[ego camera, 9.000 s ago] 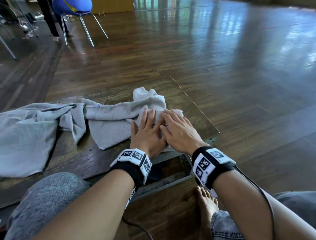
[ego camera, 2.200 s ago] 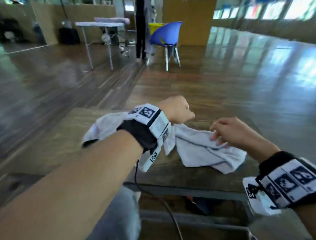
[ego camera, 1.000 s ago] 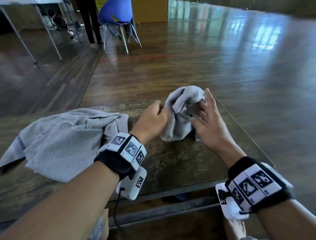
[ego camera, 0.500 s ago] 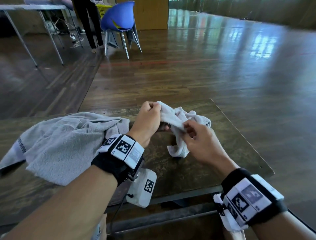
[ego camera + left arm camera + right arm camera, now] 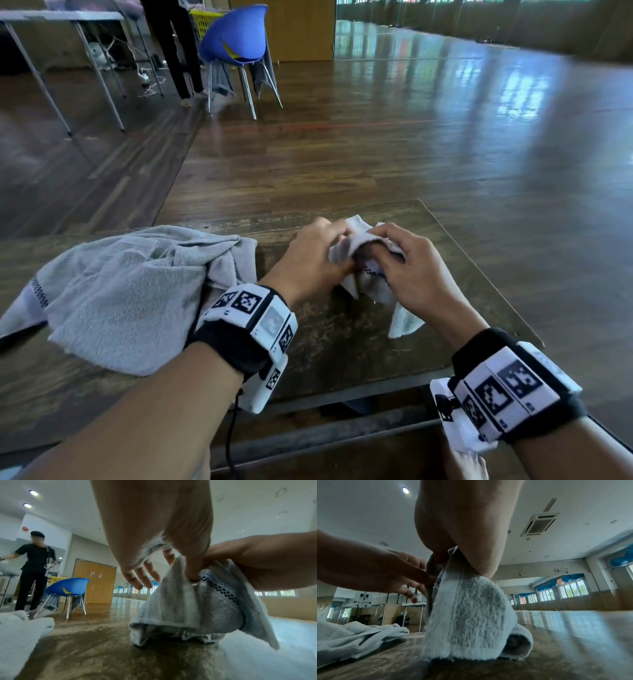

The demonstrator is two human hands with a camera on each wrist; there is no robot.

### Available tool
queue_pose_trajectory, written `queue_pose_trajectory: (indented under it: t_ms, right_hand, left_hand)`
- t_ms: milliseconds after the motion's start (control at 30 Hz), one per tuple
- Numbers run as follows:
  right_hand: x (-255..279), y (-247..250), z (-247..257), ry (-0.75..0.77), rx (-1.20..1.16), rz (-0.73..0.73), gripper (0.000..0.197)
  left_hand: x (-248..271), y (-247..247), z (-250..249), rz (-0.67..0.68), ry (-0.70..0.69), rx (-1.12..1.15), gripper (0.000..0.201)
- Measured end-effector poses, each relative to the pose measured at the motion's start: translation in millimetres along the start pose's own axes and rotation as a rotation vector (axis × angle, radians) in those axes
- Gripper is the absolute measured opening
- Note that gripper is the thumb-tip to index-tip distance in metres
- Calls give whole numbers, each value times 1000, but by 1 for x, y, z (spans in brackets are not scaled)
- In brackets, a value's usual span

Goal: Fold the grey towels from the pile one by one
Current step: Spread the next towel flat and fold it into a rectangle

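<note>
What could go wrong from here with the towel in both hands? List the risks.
1. The small towel is bunched, pinched only at its top by the left hand and right hand; a loose grip could drop a corner and spoil the fold.
2. Its hanging end touches the table and may drag or crease.
3. The towel pile lies close on the left and could crowd the spread.

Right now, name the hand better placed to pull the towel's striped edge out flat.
Right, probably. The right hand already pinches the small towel at its checkered stripe; the left hand grips bunched cloth beside it.
</note>
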State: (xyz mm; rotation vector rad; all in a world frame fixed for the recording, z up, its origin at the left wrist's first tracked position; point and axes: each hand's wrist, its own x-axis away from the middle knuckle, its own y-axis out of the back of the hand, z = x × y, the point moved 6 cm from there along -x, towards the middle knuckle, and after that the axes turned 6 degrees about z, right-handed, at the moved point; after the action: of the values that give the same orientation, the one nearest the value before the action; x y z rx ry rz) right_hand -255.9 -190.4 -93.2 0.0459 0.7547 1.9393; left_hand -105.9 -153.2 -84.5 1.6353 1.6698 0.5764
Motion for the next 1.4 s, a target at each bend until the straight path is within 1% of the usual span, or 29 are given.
queue_pose_trajectory:
  t_ms: [33,100,167,233,300,367,433,500,600,667,700,733,800,833,900,967,1033,1067,1133,1167,1233,1333,1400]
  right_hand:
    - [0,1,-1,1,26,-1,14]
    - [1,7,-6,-31,135,-36,21]
    - [2,16,-11,-95,253,-74,26]
    - [3,26,-15,-129,290,-115,20]
    - [3,37,-18,-122,296,-158,15]
    - [4,44,-17,-86,287,-203,22]
    - [6,49,-16,-57,194,-245,32]
    - [5,51,-18,-51,148,-253,32]
    - [3,51,-17,-11,73,-226,35]
    - [3,52,-15,16,17,-239,36]
    - [3,53,-15,22,-1,-244,32]
    - [4,54,-15,22,4,-241,29]
    - [3,57,-21,-20,108,-199,29]
    - [2,58,-28,-77,200,-143,31]
    - [4,56,-46,-243,408,46,35]
    - [9,52,-61,-387,535,205,35]
    - [13,48,-68,-467,561,258,30]
    - [13,46,-68,-478,571,263,27]
    - [10,41,-67,-446,594,252,18]
    - [7,38,-65,-410,592,244,14]
    - [3,29,-64,-347,579,252,12]
    - [1,14,-72,-355,518,344,15]
    - [-2,3,-73,-324,398,421,16]
  left_hand:
    - [-1,4,0,-46,-10,17,14]
    - [-2,17,2,-198,-3,26,16]
    - [0,34,4,-400,7,8,18]
    - [4,47,7,-547,29,2,15]
    - [6,55,13,-620,54,10,9]
    - [4,58,21,-632,97,31,4]
    - [2,57,26,-603,136,40,15]
    - [0,54,31,-549,164,102,23]
    - [-5,48,36,-432,189,306,34]
    - [-5,45,38,-355,205,413,40]
    - [-5,44,38,-315,203,392,45]
    - [-6,43,38,-261,191,311,51]
    - [-7,39,40,-109,179,80,58]
    - [-6,35,43,-23,195,-21,59]
    - [-3,26,53,128,269,-175,57]
    - [0,17,60,234,327,-245,53]
    - [4,8,64,322,352,-254,46]
    - [6,5,65,360,361,-259,41]
    - [8,0,65,390,367,-252,37]
    - [7,-2,64,378,357,-237,38]
    - [4,-4,59,328,317,-215,39]
    - [0,-11,51,298,279,-175,41]
    - [-2,-17,49,311,257,-146,42]
